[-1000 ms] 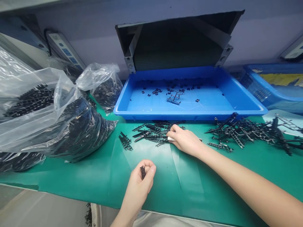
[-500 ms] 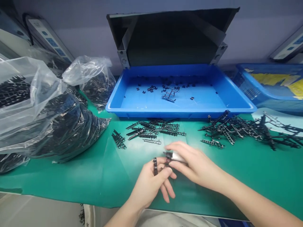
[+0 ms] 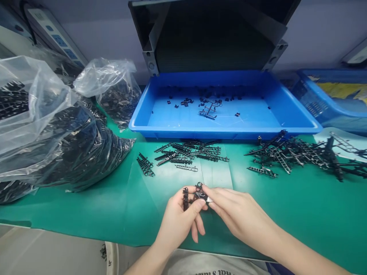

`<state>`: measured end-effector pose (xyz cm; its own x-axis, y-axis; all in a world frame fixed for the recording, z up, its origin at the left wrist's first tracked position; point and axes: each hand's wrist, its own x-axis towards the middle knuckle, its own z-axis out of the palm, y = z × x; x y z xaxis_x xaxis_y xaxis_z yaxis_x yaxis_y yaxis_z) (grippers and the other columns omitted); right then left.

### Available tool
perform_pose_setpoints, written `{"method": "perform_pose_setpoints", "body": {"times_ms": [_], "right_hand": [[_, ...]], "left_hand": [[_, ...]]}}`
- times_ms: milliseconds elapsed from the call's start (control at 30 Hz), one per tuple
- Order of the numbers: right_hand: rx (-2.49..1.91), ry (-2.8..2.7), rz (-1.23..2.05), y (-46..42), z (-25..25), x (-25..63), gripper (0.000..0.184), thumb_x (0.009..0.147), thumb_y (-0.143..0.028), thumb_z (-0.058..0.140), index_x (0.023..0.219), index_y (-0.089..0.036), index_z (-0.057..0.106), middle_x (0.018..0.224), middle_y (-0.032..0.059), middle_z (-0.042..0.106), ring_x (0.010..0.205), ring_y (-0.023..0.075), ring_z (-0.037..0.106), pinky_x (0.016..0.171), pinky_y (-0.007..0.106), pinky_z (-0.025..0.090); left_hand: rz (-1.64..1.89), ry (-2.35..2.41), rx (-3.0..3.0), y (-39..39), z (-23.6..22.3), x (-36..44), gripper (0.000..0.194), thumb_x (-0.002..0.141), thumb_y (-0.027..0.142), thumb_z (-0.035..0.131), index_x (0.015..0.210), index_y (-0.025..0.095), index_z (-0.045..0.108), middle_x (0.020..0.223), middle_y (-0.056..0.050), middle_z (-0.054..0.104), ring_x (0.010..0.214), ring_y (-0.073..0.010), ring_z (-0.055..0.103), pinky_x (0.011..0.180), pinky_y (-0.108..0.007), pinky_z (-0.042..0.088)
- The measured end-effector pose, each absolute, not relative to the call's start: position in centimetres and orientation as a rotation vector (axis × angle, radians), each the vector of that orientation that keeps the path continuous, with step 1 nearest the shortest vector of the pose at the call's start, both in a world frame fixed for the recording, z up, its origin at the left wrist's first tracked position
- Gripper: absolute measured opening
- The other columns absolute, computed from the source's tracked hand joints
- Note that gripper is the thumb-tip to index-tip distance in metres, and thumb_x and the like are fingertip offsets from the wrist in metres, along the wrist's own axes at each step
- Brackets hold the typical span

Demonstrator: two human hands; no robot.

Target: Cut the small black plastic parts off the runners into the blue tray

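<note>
My left hand [image 3: 180, 214] is closed, its thumb and forefinger pinching a black plastic strip with small rings [image 3: 185, 198], which stands up beside the thumb. Another dark plastic piece [image 3: 200, 194] sits between the fingertips of both hands. My right hand [image 3: 237, 210] meets the left from the right side, fingers closed around a small white object [image 3: 209, 199] that is mostly hidden, so its kind is unclear. Just beyond the hands, a pile of flat black ladder-like plastic strips [image 3: 186, 154] lies on the green mat [image 3: 134, 214].
A blue tray [image 3: 223, 135] with scattered small black pieces stands behind. To the right lies a heap of tangled black plastic frames [image 3: 295, 154], with a blue basket [image 3: 338, 110] behind it. Clear bags of black parts [image 3: 65, 141] fill the left. A dark shelf [image 3: 212, 38] overhangs the tray.
My right hand has drawn in against the left fingertips, covering more of the white object. The view has shifted slightly, and the held black piece has turned.
</note>
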<state>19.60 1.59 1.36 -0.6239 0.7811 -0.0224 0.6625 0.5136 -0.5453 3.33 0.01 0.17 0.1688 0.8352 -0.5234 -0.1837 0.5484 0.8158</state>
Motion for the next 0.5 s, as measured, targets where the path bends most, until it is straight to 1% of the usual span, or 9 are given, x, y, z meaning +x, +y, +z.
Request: {"method": "perform_pose_setpoints", "body": {"times_ms": [167,400,500], "right_hand": [[-1.211,-2.51,0.685,1.44,1.28,19.19,0.037,0.091,-0.017,0.029,0.122,-0.014,0.048,0.093,0.0075,0.068,0.076,0.0185,0.064,0.053,0.029,0.05],[-1.162,-2.484,0.73,1.35,1.18,19.15,0.037,0.091,-0.018,0.03,0.123,-0.015,0.046,0.092,0.0072,0.067,0.076,0.0178,0.063,0.055,0.028,0.05],[-1.18,-2.47,0.733,1.4,0.99,18.98,0.037,0.091,-0.017,0.03,0.124,-0.015,0.046,0.094,0.0071,0.067,0.075,0.0181,0.063,0.054,0.029,0.05]], "left_hand": [[0.807,1.22,0.705,-0.05,0.57,3.31,0.022,0.075,0.032,0.055,0.086,0.014,0.051,0.065,-0.001,0.061,0.026,-0.0043,0.047,0.024,-0.01,0.032],[0.816,1.213,0.69,-0.08,0.67,3.15,0.022,0.075,0.033,0.055,0.086,0.015,0.049,0.065,-0.001,0.061,0.029,-0.0058,0.049,0.024,-0.011,0.032],[0.788,1.201,0.71,-0.04,0.52,2.95,0.024,0.075,0.036,0.055,0.086,0.015,0.048,0.066,0.0,0.061,0.029,-0.0064,0.05,0.025,-0.012,0.034]]}}
